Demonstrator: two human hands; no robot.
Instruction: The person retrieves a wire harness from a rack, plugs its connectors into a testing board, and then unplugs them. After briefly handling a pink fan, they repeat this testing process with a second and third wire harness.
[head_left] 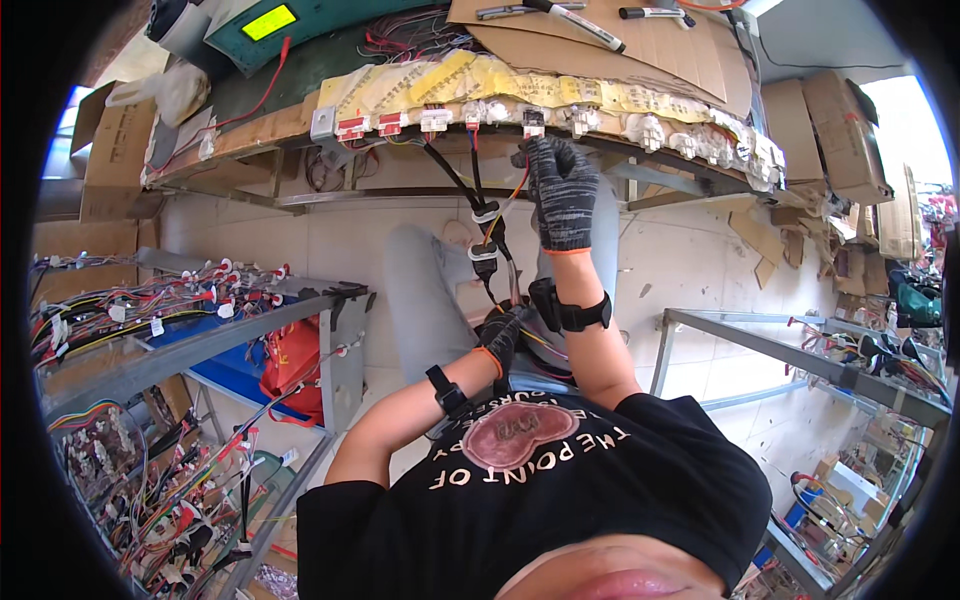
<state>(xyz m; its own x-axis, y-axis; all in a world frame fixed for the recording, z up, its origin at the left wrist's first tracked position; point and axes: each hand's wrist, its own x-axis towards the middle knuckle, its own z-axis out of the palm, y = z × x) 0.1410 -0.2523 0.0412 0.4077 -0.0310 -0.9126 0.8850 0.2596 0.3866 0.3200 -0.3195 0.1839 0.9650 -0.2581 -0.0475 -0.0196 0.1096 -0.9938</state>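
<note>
A wire harness with black sleeved branches and white ties hangs from the front edge of the bench. Some of its branches end in the white and red sockets there. Low in front of my lap, my left hand, in a dark grey glove, is closed around the lower bundle of the harness. My right hand, gloved alike, reaches up to the bench edge. Its fingers pinch the end of a red-orange branch just below a white socket; the fingertips hide the plug itself.
Yellow taped labels line the bench edge above the row of sockets. A teal tester with a lit screen, cardboard and markers lie on the bench. Metal racks loaded with wiring stand at left and right.
</note>
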